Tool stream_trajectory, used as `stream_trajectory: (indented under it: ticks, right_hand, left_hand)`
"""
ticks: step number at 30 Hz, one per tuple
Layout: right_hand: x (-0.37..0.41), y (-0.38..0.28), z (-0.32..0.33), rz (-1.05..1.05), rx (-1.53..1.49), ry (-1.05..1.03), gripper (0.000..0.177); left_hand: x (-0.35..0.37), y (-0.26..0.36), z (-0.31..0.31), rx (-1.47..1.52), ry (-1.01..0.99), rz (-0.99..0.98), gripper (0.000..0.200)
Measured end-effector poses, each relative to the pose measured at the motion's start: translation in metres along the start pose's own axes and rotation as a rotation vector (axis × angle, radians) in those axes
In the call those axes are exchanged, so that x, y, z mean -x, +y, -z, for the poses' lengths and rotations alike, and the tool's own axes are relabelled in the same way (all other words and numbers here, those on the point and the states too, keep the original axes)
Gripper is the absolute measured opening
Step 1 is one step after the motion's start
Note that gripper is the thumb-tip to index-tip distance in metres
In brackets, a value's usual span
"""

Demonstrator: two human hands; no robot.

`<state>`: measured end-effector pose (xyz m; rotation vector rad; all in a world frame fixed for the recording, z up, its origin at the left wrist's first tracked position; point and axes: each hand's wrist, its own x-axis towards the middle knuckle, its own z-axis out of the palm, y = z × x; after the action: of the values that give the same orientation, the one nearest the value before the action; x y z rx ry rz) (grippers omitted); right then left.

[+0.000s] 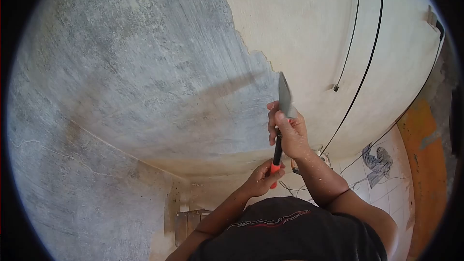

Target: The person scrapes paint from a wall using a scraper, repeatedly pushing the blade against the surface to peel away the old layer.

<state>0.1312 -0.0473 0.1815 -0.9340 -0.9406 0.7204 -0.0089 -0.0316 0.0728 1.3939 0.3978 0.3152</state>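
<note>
A scraper with a grey metal blade and a black-and-red handle (277, 152) is held in both hands in front of the wall. Its blade points up, and the tip lies at the ragged edge where a cream-coloured painted surface (299, 24) meets a bare, mottled grey surface (159, 63); whether it presses on the wall cannot be told.

The right hand (291, 133) grips the tool where blade and handle meet, with the thumb laid along the base of the blade and the other fingers loosely curled. The left hand (263, 179) is lower, its fingers closed around the red end of the handle. Pale flecks dot both forearms.

The dark T-shirt (285, 234) bears a white-and-red print of wavy strokes, which cannot be read as words.

Right of the hands, a long black cable (373, 53) runs down across the cream wall, and a thinner black cord (349, 43) ends in a small dark connector (336, 88). The right forearm partly hides a round object (325, 158) near the base of the wall. A crumpled grey striped cloth (378, 163) lies on white floor tiles (380, 194), near an orange panel with worn patches (419, 150). Brown wooden boards (187, 224) stand at the lower left, beside the left forearm.
</note>
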Motion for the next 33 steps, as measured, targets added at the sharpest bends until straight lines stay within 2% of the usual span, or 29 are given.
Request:
stream_trajectory:
  ticks: [2, 3, 4, 5, 6, 7, 9, 11, 15, 20, 27, 31, 33]
  right_hand:
    - [-0.002, -0.001, 0.008, -0.140, -0.410, -0.202, 0.041]
    - [-0.005, 0.003, 0.010, -0.237, -0.468, -0.279, 0.055]
    - [-0.007, 0.008, 0.012, -0.238, -0.470, -0.280, 0.055]
    - [-0.009, 0.014, 0.013, -0.293, -0.545, -0.288, 0.055]
    - [-0.011, 0.019, 0.013, -0.350, -0.620, -0.295, 0.056]
    - [-0.014, 0.022, 0.013, -0.354, -0.622, -0.296, 0.056]
    - [-0.023, 0.027, 0.011, -0.359, -0.563, -0.115, 0.056]
    - [-0.033, 0.031, 0.012, -0.368, -0.512, -0.076, 0.055]
    - [-0.043, 0.038, 0.010, -0.321, -0.327, 0.003, 0.053]
    - [-0.040, 0.046, 0.014, -0.274, -0.186, 0.021, 0.053]
    - [-0.052, 0.018, 0.009, -0.286, -0.160, -0.054, 0.055]
    - [-0.046, 0.034, 0.012, -0.299, -0.151, -0.076, 0.055]
    - [-0.040, 0.044, 0.011, -0.375, -0.155, -0.104, 0.055]
  left_hand:
    - [0.001, -0.005, 0.001, -0.044, -0.038, -0.015, 0.017]
    - [0.002, -0.005, -0.003, 0.001, -0.065, -0.062, 0.018]
    - [0.000, -0.004, -0.007, 0.046, -0.092, -0.108, 0.019]
    - [-0.001, -0.003, -0.018, 0.137, 0.027, 0.026, 0.016]
    - [-0.004, -0.006, -0.020, 0.138, 0.030, 0.029, 0.016]
    - [-0.007, -0.009, -0.020, 0.182, 0.036, 0.061, 0.016]
    - [-0.013, -0.011, -0.017, 0.225, 0.043, 0.094, 0.018]
    - [-0.022, -0.010, -0.014, 0.245, 0.150, 0.020, 0.025]
    - [-0.036, -0.021, -0.006, 0.347, 0.164, -0.009, 0.032]
    - [-0.042, -0.033, -0.010, 0.321, 0.197, 0.069, 0.038]
    - [-0.040, -0.004, -0.017, 0.319, 0.201, 0.051, 0.036]
    - [-0.037, -0.014, -0.024, 0.317, 0.272, 0.048, 0.034]
    - [-0.031, -0.021, -0.028, 0.337, 0.308, 0.069, 0.034]
